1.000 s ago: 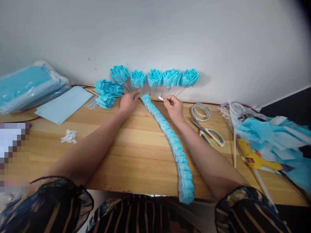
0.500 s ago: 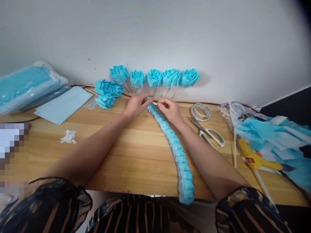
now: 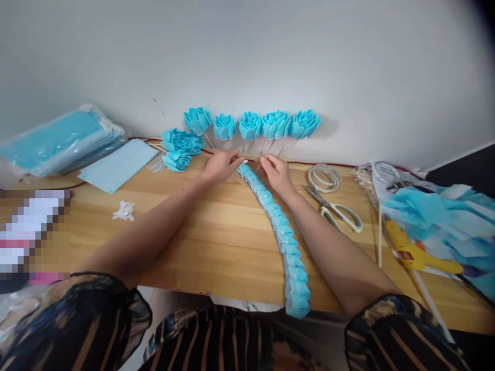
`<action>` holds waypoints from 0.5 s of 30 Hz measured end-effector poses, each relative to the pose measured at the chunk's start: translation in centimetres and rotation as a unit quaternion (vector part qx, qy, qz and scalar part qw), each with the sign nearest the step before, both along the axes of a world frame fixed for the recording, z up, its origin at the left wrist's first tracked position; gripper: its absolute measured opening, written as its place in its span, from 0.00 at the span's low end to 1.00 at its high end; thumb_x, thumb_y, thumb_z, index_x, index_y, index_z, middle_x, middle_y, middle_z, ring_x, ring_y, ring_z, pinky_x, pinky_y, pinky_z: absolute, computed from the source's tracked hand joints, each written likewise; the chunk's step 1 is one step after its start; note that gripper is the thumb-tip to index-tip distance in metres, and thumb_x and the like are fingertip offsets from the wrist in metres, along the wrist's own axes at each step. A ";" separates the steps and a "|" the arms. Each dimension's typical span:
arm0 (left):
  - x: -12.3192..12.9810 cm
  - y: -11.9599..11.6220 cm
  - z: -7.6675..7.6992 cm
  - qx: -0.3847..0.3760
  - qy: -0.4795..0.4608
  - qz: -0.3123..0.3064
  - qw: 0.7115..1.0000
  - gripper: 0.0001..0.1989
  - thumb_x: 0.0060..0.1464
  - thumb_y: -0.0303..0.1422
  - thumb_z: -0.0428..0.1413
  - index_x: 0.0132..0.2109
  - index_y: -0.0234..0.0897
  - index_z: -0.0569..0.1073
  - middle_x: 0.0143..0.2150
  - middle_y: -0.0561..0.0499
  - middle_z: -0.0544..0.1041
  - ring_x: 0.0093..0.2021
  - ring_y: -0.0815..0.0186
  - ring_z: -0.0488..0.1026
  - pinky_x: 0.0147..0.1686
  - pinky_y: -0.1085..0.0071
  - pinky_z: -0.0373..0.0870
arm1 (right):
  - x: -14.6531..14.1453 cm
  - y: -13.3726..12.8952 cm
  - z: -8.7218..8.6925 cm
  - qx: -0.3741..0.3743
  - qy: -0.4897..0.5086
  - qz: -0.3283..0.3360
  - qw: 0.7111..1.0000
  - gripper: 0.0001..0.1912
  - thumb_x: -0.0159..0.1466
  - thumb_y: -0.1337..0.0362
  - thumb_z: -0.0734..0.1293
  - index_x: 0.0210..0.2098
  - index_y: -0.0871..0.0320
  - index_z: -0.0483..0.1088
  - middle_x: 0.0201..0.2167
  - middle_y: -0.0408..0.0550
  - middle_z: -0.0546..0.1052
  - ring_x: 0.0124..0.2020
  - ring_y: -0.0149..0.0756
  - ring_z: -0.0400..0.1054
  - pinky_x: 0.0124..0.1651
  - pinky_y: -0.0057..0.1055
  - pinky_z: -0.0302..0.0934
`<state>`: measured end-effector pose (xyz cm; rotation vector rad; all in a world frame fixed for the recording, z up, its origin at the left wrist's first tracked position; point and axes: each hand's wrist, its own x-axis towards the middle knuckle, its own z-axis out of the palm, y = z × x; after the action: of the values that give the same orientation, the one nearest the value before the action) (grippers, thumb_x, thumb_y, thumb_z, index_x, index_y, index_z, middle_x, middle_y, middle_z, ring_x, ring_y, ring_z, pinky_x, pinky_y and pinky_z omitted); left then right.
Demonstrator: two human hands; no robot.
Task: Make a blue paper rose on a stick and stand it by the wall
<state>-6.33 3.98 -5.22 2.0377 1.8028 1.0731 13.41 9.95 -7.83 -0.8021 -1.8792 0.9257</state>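
A long strip of overlapping light-blue folded pieces (image 3: 276,221) lies in a curve, from the table's front edge back to my hands. My left hand (image 3: 221,166) is at its far end, thumb and fingers pinched by a small white strip (image 3: 245,161) there. Just right of that end is my right hand (image 3: 276,173), its thumb and fingertips pressed together. Whatever it may hold is too small to make out. A narrow gap separates the two hands.
Several blue paper-like flowers (image 3: 250,125) stand along the wall. Scissors (image 3: 340,210) and tape rolls (image 3: 324,178) lie right, near a yellow glue gun (image 3: 419,252) and blue scraps (image 3: 436,211). White bits (image 3: 124,210), blue sheets (image 3: 118,166) and a plastic-wrapped stack (image 3: 69,139) are on the left.
My right hand has drawn slightly right, away from the left. The white strip that spanned both hands' fingertips now shows at the left fingertips only. The whole view has shifted a little.
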 end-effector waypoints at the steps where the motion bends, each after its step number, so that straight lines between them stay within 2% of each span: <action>1: -0.3 -0.1 0.7 -0.011 0.018 -0.009 1.000 0.14 0.60 0.38 0.53 0.32 0.35 0.77 0.24 0.52 0.72 0.26 0.65 0.64 0.28 0.69 0.53 | 0.0 0.0 -0.1 -0.002 0.005 0.000 1.000 0.22 0.66 0.44 0.63 0.34 0.56 0.75 0.25 0.42 0.75 0.25 0.33 0.66 0.32 0.31 0.61; 3: -1.2 -0.8 2.4 -0.019 0.062 -0.024 0.998 0.16 0.60 0.38 0.53 0.27 0.37 0.73 0.22 0.52 0.69 0.25 0.66 0.61 0.27 0.68 0.51 | -0.2 0.1 -0.1 -0.012 0.022 0.002 1.000 0.24 0.65 0.42 0.63 0.34 0.56 0.75 0.24 0.42 0.75 0.24 0.32 0.65 0.30 0.31 0.61; 5: -2.6 -2.4 4.2 -0.015 0.088 -0.025 0.996 0.18 0.60 0.41 0.52 0.24 0.38 0.70 0.22 0.52 0.67 0.24 0.66 0.60 0.27 0.68 0.50 | -0.3 0.2 -0.2 -0.028 0.041 0.003 0.999 0.25 0.64 0.40 0.63 0.34 0.56 0.74 0.23 0.42 0.74 0.24 0.31 0.65 0.29 0.29 0.61; 7: -4.4 -5.1 5.8 -0.015 0.100 -0.005 0.995 0.21 0.60 0.45 0.51 0.22 0.38 0.65 0.20 0.53 0.65 0.23 0.67 0.58 0.27 0.68 0.49 | -0.4 0.3 -0.2 -0.040 0.055 0.003 0.998 0.26 0.64 0.39 0.63 0.34 0.56 0.74 0.23 0.42 0.73 0.24 0.31 0.65 0.28 0.29 0.61; 9: -6.5 -8.7 6.6 -0.025 0.106 0.029 0.994 0.24 0.58 0.48 0.51 0.20 0.38 0.60 0.18 0.54 0.61 0.22 0.69 0.56 0.26 0.69 0.48 | -0.5 0.4 -0.3 -0.042 0.059 0.002 0.997 0.26 0.64 0.39 0.62 0.33 0.56 0.74 0.23 0.42 0.73 0.24 0.31 0.65 0.28 0.28 0.60; 12: -10.0 -14.3 6.0 -0.076 0.129 0.105 0.983 0.27 0.56 0.53 0.50 0.20 0.37 0.58 0.17 0.55 0.58 0.22 0.70 0.54 0.26 0.71 0.49 | -0.6 0.6 -0.4 -0.036 0.058 0.001 0.998 0.26 0.64 0.40 0.62 0.33 0.57 0.74 0.23 0.42 0.74 0.25 0.31 0.65 0.29 0.28 0.60; 15: -13.1 -18.7 4.4 -0.141 0.151 0.179 0.962 0.27 0.54 0.57 0.50 0.22 0.38 0.63 0.17 0.57 0.62 0.22 0.70 0.58 0.27 0.72 0.51 | -0.6 0.6 -0.4 -0.033 0.054 -0.001 0.998 0.25 0.64 0.41 0.63 0.34 0.57 0.74 0.24 0.43 0.74 0.26 0.32 0.65 0.30 0.29 0.60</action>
<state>-19.40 -14.71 -0.81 1.8227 2.3893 0.5471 12.85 10.58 -8.25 -0.7773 -1.7622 1.0145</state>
